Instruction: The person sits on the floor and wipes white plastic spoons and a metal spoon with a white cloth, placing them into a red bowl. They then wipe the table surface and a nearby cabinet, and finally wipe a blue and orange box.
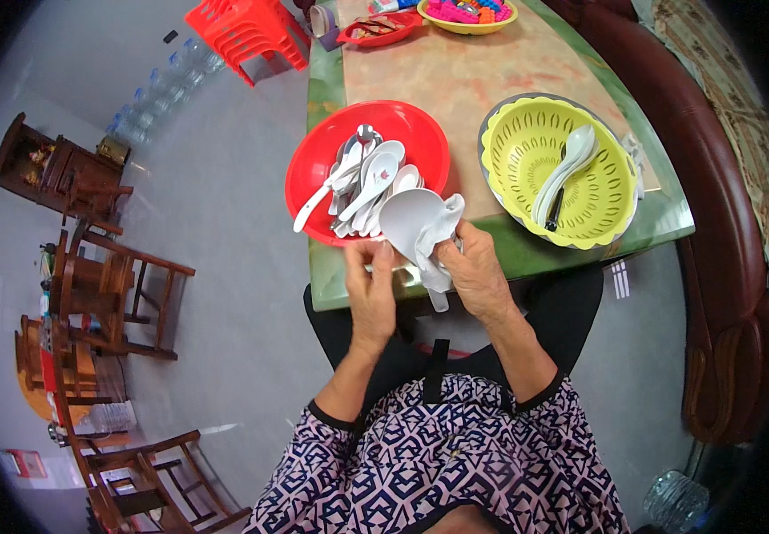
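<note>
My right hand (478, 271) is closed on a crumpled white cloth (438, 231) and the white ladle (406, 216) it is pressed against. The ladle's round bowl faces up at the table's near edge, and a pale end sticks out below the hand. Beside it, my left hand (371, 292) has curled fingers and a raised thumb close under the bowl; what they grip, if anything, is hidden. Just beyond, a red basin (429, 133) holds a heap of white spoons (377, 173) and some metal cutlery.
To the right, a yellow-green colander (507, 160) holds several white spoons (571, 165) and a dark-handled utensil. A red dish (380, 37) and a yellow bowl (469, 28) of colourful pieces stand at the table's far end. Wooden chairs (135, 285) are left, a brown leather sofa (713, 267) right.
</note>
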`<state>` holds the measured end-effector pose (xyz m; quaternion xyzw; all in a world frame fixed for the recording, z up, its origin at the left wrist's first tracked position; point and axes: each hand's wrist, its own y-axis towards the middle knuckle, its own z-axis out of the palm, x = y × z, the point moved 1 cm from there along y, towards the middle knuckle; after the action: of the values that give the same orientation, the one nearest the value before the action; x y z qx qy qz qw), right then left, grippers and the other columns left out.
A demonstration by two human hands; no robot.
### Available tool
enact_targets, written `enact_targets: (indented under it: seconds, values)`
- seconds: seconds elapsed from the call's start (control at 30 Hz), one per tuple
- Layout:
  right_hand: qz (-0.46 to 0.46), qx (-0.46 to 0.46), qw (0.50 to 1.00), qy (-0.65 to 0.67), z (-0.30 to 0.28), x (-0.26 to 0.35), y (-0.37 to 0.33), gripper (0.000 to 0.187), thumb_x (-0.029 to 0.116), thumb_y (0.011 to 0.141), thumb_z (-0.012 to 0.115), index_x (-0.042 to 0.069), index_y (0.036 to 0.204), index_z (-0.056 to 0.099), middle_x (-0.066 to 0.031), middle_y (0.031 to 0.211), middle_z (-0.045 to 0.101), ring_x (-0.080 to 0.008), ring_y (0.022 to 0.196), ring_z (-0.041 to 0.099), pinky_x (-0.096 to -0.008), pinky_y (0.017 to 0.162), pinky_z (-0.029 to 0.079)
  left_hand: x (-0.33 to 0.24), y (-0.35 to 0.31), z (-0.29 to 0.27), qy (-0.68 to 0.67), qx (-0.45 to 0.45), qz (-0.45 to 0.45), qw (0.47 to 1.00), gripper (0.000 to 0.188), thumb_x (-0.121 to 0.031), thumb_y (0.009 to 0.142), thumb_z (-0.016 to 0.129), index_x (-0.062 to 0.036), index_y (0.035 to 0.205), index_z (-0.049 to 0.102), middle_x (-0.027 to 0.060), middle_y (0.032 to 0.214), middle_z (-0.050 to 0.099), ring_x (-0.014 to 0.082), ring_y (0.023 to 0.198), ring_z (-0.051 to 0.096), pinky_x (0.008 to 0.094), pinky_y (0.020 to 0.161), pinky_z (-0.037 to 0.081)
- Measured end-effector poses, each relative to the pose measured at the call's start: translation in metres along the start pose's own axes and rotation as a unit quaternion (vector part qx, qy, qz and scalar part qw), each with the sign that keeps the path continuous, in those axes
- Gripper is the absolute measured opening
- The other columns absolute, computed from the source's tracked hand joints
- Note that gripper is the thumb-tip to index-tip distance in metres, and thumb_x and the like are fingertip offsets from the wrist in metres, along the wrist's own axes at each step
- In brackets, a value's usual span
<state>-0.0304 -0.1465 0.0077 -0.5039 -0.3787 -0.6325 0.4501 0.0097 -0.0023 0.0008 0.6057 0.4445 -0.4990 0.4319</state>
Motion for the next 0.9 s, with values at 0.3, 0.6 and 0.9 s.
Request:
enact_targets:
  seconds: [0.3, 0.6, 0.9]
  values:
    - [0.164, 0.126, 0.946, 0.247, 0.014, -0.004, -0.006, 0.026, 0.021, 0.089, 0.059, -0.003, 0.099, 0.056, -0.0050, 0.082, 0.060, -0.0107, 0.066, 0.058, -0.0258, 0.058, 0.053, -0.037, 0.023, 0.010, -0.032, 0.027, 0.008, 0.999, 0.038, -0.032, 0.093, 0.050, 0.0035, 0.092, 0.063, 0.0050, 0.076, 0.060, 0.0114, 0.070, 0.054, 0.0267, 0.062, 0.043]
    - [0.179, 0.139, 0.953, 0.200, -0.002, -0.016, -0.036, 0.024, 0.019, 0.089, 0.055, -0.003, 0.099, 0.056, -0.0068, 0.079, 0.061, -0.0138, 0.062, 0.062, -0.0240, 0.052, 0.050, -0.024, 0.030, 0.018, -0.106, -0.025, -0.019, 0.994, 0.037, -0.033, 0.092, 0.052, 0.0028, 0.091, 0.064, 0.0050, 0.077, 0.062, 0.0114, 0.069, 0.057, 0.0262, 0.061, 0.044]
    - [0.206, 0.145, 0.962, 0.108, -0.014, -0.016, -0.074, 0.028, 0.016, 0.089, 0.053, -0.006, 0.105, 0.055, -0.0095, 0.083, 0.065, -0.0156, 0.071, 0.065, -0.0245, 0.062, 0.050, 0.001, 0.045, 0.014, -0.260, -0.041, -0.068, 0.962, 0.034, -0.029, 0.092, 0.052, 0.0021, 0.105, 0.058, 0.0061, 0.085, 0.063, 0.0111, 0.071, 0.061, 0.0235, 0.059, 0.049]
